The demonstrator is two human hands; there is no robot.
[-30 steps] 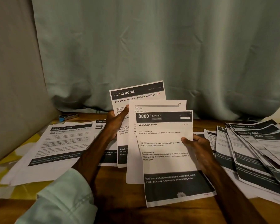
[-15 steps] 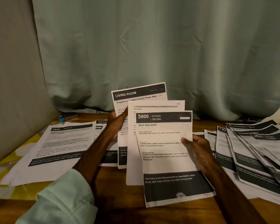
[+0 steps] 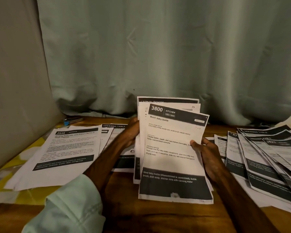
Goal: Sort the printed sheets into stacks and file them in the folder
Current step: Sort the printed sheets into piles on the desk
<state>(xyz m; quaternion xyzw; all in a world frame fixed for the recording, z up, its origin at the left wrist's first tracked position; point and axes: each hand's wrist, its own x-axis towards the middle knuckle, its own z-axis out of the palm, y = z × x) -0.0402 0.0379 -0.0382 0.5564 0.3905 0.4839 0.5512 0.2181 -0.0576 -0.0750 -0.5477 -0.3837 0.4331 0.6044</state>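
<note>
The printed sheets [image 3: 170, 158], held upright, are gripped at their left edge by the left hand [image 3: 132, 132], fingers curled, and thumb-pinched at their right edge by the right hand [image 3: 207, 153], with the left pile [image 3: 65, 148] and right pile [image 3: 267, 158] lying flat beside them.

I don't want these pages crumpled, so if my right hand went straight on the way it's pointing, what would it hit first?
Probably the held sheets, whose right edge the right hand grips; past them the left hand, though depth is unclear.

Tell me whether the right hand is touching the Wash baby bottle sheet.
Touching. The head view shows the right hand gripping the Wash baby bottle sheet at its right edge, thumb lying on the printed face.
</note>
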